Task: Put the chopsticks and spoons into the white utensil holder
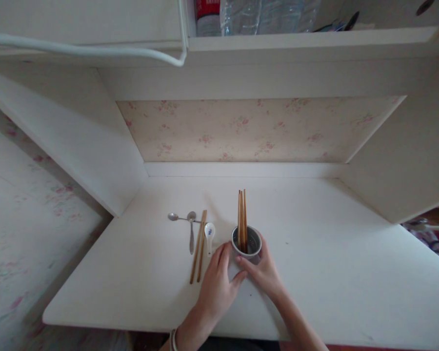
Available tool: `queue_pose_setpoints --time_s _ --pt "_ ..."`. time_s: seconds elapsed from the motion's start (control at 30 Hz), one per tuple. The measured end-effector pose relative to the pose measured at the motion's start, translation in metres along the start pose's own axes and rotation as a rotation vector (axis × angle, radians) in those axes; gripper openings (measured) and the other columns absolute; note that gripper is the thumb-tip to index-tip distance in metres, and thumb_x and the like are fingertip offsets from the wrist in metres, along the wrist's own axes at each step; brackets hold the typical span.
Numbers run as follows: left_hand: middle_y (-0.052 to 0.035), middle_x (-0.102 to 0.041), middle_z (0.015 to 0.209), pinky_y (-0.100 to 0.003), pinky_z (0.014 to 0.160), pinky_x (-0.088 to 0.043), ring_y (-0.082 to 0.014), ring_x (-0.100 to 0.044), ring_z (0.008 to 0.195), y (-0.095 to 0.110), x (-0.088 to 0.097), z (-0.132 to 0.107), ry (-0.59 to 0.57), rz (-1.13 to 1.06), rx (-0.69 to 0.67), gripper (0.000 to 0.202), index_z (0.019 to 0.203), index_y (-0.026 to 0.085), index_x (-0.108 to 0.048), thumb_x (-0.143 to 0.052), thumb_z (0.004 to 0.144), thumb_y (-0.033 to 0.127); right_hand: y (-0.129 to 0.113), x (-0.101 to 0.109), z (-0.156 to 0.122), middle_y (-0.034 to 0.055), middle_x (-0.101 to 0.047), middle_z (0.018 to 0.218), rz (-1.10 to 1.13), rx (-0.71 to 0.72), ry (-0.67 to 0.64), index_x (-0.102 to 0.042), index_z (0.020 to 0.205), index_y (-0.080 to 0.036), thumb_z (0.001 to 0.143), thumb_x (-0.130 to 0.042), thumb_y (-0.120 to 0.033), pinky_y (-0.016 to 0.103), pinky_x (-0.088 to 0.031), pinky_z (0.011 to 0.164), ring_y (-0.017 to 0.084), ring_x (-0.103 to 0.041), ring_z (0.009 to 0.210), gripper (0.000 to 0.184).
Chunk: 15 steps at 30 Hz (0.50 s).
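A small metal cup stands on the white desk with several wooden chopsticks upright in it. My right hand curls round the cup's near right side. My left hand rests on the desk against the cup's left side, fingers together and touching it. Left of the cup lie a pair of wooden chopsticks, a white ceramic spoon and two metal spoons.
The desk sits in a white alcove with floral wallpaper at the back and side panels left and right. A shelf above holds bottles. A white cable runs along the top left.
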State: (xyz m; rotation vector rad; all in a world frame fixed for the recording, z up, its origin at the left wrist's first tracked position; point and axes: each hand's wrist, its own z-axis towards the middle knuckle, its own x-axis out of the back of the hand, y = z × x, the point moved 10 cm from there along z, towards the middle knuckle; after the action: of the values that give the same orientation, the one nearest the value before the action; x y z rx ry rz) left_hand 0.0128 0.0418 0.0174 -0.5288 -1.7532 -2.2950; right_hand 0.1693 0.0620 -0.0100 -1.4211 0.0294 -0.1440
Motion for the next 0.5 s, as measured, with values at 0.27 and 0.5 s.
queue_pose_setpoints --time_s 0.27,0.5 --pt "-0.0038 -0.070 0.090 -0.028 0.074 -0.048 -0.0187 -0.066 0.080 -0.021 0.083 0.013 0.059 0.609 0.116 0.022 0.096 0.022 -0.065 -0.044 0.095 0.028 0.013 0.002 -0.001 0.0125 -0.057 0.135 0.009 -0.020 0.008 -0.042 0.138 -0.023 0.070 -0.080 -0.034 0.053 -0.038 0.109 0.031 -0.052 0.126 0.078" --pt "-0.0050 -0.069 0.094 -0.026 0.076 -0.045 -0.0189 -0.065 0.088 -0.026 0.080 0.058 -0.031 0.934 0.121 0.029 0.086 0.021 -0.067 -0.040 0.095 0.026 0.011 0.004 -0.002 0.0127 -0.059 0.133 -0.044 -0.001 0.032 -0.045 0.137 -0.024 0.070 -0.080 -0.035 0.053 -0.041 0.105 0.032 -0.054 0.124 0.076"
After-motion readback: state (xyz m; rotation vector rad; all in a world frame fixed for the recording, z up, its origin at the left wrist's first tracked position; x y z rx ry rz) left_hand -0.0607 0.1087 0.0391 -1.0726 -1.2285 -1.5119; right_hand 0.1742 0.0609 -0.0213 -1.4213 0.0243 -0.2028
